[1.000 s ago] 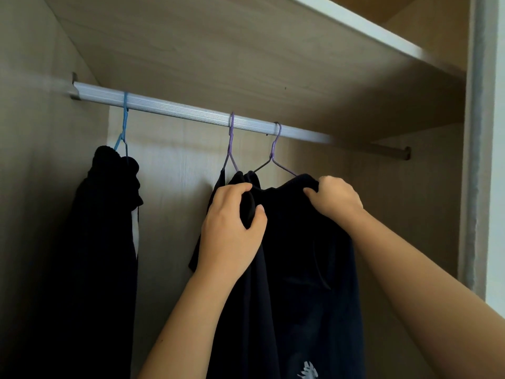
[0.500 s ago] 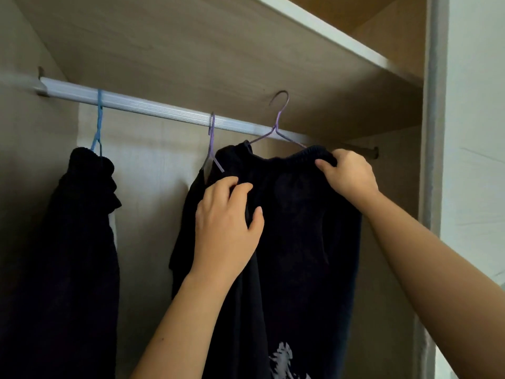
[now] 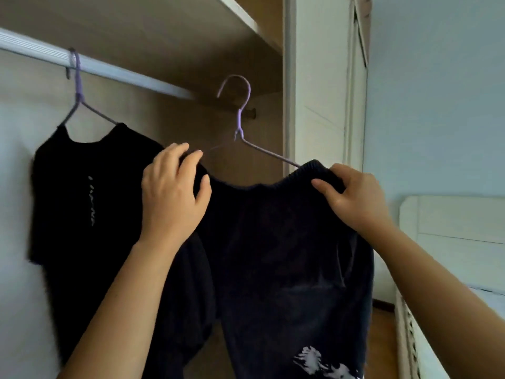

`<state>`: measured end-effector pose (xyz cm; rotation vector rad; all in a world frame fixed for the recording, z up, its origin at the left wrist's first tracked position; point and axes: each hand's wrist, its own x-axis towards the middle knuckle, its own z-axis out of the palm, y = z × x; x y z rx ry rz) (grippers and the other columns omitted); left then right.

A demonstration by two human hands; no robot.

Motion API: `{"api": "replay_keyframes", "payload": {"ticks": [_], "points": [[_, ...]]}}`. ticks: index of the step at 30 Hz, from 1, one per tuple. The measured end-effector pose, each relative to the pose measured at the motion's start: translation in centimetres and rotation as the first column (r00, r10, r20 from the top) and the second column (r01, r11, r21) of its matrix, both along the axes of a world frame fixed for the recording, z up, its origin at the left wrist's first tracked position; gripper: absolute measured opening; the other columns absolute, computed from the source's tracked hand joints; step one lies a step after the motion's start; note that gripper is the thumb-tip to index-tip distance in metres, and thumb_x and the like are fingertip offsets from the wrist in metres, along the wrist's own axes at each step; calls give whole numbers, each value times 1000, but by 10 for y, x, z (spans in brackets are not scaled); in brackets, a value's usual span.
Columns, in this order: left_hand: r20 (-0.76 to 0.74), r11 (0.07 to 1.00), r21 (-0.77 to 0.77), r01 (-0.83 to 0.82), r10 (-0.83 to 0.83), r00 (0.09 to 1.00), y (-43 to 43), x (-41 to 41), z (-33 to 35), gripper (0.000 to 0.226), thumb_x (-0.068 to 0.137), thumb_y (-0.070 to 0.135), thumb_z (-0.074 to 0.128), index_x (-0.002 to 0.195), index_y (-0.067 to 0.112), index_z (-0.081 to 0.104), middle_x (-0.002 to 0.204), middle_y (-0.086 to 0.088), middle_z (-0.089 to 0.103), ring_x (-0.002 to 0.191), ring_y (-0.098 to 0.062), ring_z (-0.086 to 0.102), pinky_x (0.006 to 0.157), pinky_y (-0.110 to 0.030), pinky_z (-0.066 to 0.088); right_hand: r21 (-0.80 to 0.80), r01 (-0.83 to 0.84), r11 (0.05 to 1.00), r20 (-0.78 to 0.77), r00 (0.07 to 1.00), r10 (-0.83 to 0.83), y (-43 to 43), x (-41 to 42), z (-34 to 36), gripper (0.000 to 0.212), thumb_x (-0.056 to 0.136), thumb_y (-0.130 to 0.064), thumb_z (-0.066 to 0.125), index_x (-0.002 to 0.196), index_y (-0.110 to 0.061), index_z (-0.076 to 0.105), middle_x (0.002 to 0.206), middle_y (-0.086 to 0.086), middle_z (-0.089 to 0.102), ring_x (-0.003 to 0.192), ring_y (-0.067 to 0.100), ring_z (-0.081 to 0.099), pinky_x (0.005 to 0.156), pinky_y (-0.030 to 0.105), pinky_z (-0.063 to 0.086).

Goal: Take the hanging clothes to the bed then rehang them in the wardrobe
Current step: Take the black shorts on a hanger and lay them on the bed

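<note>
Hanging in the wardrobe (image 3: pixel 153 28): one black shirt (image 3: pixel 82 192); dark garment (image 3: pixel 273 242) held unhooked.

Only one view here, worn on the person's head. It faced forward and tilted a bit upward into the wardrobe (image 3: pixel 164 116), with the rail (image 3: pixel 114 70) and the shelf (image 3: pixel 164 28) underside up top left. It sat close in: left hand (image 3: pixel 175 192) and right hand (image 3: pixel 355 199) on the dark garment (image 3: pixel 273 255) filled mid-frame, and the wide lens caught the bed (image 3: pixel 451 228) far right
</note>
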<state>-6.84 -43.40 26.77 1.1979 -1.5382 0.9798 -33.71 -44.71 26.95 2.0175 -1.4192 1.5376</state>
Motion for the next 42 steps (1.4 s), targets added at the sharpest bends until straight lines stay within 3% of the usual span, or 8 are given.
{"api": "replay_keyframes", "payload": {"ticks": [8,14,17,20,25,33,39,42], "points": [[77,933,194,303,-322,943,-12,-84,-62,44,89,30,42,123,4,52,121,-13,59,110,-30,57,86,-42,46,72,235,969,12,971,-237,93,-117,-49,26,81,-29,65,67,-10,55,55,12,55,57,31,52,57,36,41],[-98,785,498,369,-372,923,-33,-140,-92,69,83,58,48,128,6,45,124,-13,55,116,-32,50,99,-48,36,147,290,946,77,950,-304,143,-181,-67,22,68,-53,55,56,-36,47,47,-8,53,52,6,49,47,20,35],[-172,651,623,434,-427,888,-32,-162,-102,55,83,51,53,119,9,51,119,-10,52,110,-30,48,99,-42,35,191,329,925,80,934,-349,171,-195,-82,21,68,-51,57,56,-37,47,55,-20,58,52,1,51,48,11,35],[-164,579,679,450,-478,863,-19,-179,-114,42,88,45,50,105,7,54,106,-9,54,95,-29,52,88,-40,40,235,399,887,36,908,-418,199,-205,-101,30,79,-31,67,56,-34,47,47,-6,53,49,8,48,54,22,39],[-225,496,647,579,-602,766,24,-205,-139,36,90,41,49,90,6,52,84,-6,54,73,-22,50,63,-32,36,311,564,765,-48,813,-580,268,-209,-124,32,83,-34,62,59,-35,42,55,-7,50,59,21,49,62,35,42],[-239,404,544,735,-766,597,131,-242,-184,39,83,46,56,82,7,56,70,-7,57,63,-22,51,57,-29,35,328,788,520,-120,581,-805,412,-202,-171,21,86,-26,60,91,-7,62,79,1,57,75,19,49,72,27,34],[-291,190,618,763,-846,447,223,-287,-201,40,82,50,55,82,10,57,74,-3,59,68,-19,52,58,-30,35,382,849,365,-123,438,-890,538,-199,-191,21,84,-23,63,94,-4,63,88,14,66,77,18,48,75,27,33],[-346,58,647,760,-866,361,276,-314,-207,40,81,50,58,78,10,56,69,-1,58,62,-15,49,52,-25,32,419,866,274,-116,350,-930,604,-202,-197,36,79,-40,60,90,-6,63,82,11,64,75,19,48,73,27,32]]}}
